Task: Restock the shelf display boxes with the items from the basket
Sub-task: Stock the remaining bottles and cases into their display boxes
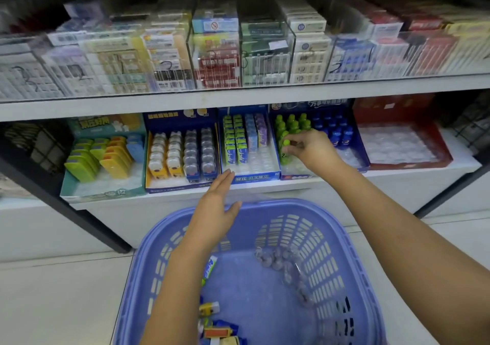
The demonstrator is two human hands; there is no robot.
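Note:
A purple plastic basket (336,241) stands on the floor below the shelf. It holds a green-and-white packet (210,268), yellow, blue and orange items (214,326) and a clear blister tray (289,270). My right hand (307,147) reaches into the dark blue display box (355,148) and pinches a small green bottle (285,143) among other green bottles. My left hand (216,207) hovers above the basket's far rim with straight fingers, holding nothing, near the front of the blue box of green and purple packets (252,177).
On the lower shelf also sit a teal box of green, yellow and blue cases (103,185), a blue box of bear-shaped items (180,183) and a red box with a clear tray inside (403,143). The upper shelf carries clear bins of cartons (214,53). A black post (79,207) stands left.

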